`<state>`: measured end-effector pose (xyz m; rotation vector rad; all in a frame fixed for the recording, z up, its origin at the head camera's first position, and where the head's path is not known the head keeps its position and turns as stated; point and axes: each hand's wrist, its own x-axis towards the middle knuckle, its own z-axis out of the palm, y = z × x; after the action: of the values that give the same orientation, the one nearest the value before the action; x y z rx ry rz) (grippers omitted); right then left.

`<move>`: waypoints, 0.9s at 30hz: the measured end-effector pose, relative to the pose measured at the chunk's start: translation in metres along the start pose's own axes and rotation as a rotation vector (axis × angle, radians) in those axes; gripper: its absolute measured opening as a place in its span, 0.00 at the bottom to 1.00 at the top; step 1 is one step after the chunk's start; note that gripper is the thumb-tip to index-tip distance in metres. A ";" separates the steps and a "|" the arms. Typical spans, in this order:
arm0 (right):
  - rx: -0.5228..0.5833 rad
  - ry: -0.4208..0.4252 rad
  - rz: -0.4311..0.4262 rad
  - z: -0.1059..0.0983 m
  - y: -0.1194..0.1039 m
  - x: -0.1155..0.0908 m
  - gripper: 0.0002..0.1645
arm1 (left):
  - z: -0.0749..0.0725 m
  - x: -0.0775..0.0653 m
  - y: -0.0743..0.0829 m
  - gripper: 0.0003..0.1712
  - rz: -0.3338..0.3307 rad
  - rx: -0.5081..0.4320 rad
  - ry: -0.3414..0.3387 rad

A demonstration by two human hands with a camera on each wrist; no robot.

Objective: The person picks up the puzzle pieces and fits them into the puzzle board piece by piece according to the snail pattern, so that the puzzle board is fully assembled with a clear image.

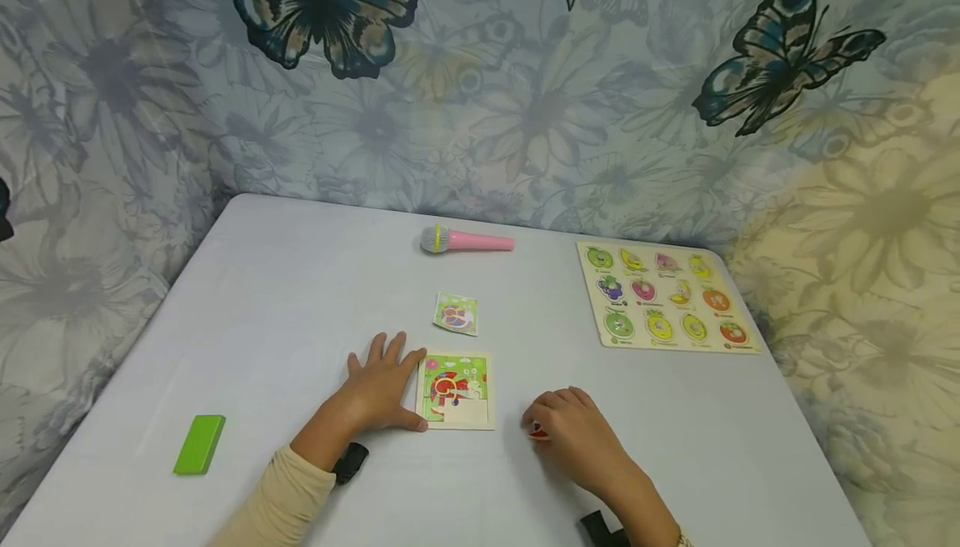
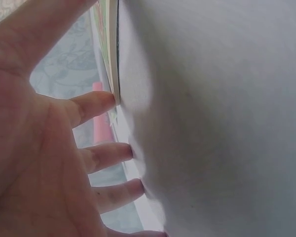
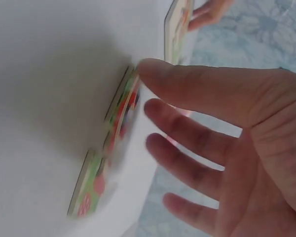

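A small square puzzle board [image 1: 490,401] with a cream rim lies in front of me; its picture is partly filled, with a bare patch at lower right. My left hand [image 1: 378,395] has its fingers spread, thumb and index finger touching the board's left corners. To the right of the board, my right hand [image 1: 581,439] is low over the table with gently bent fingers. Beneath it lie overlapping puzzle pieces [image 3: 91,192], mostly hidden in the head view. The thumb tip is right at a red-and-green piece [image 3: 121,116], while the other fingertips stand apart from the thumb.
Behind the board lies a small picture card [image 1: 455,314], and farther back a pink toy microphone [image 1: 480,242]. A fruit puzzle board [image 1: 667,297] is at the back right. At left sits a green block [image 1: 198,444]. Patterned walls [image 1: 525,113] border the white table.
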<state>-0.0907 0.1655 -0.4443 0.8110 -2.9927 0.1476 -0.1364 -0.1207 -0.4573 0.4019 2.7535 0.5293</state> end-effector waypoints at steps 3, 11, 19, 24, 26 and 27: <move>-0.002 -0.017 0.022 0.000 0.006 -0.006 0.15 | 0.000 0.000 -0.001 0.59 0.006 -0.002 -0.003; 0.007 -0.032 0.047 0.001 0.011 -0.010 0.17 | -0.001 -0.001 0.000 0.59 0.004 -0.003 0.003; -0.023 -0.013 -0.010 -0.004 0.004 -0.003 0.16 | -0.001 -0.001 0.000 0.59 0.003 -0.005 0.001; -0.045 -0.005 -0.081 -0.005 -0.012 0.016 0.15 | -0.001 0.000 0.000 0.59 -0.002 0.001 0.000; -0.060 0.007 -0.131 -0.003 -0.019 0.026 0.14 | 0.000 0.000 0.000 0.59 -0.006 0.002 0.001; -0.066 0.013 -0.155 -0.002 -0.023 0.030 0.14 | 0.000 0.000 0.001 0.59 -0.007 0.003 0.002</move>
<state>-0.1051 0.1311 -0.4390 1.0252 -2.8907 0.0485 -0.1366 -0.1202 -0.4568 0.3930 2.7571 0.5244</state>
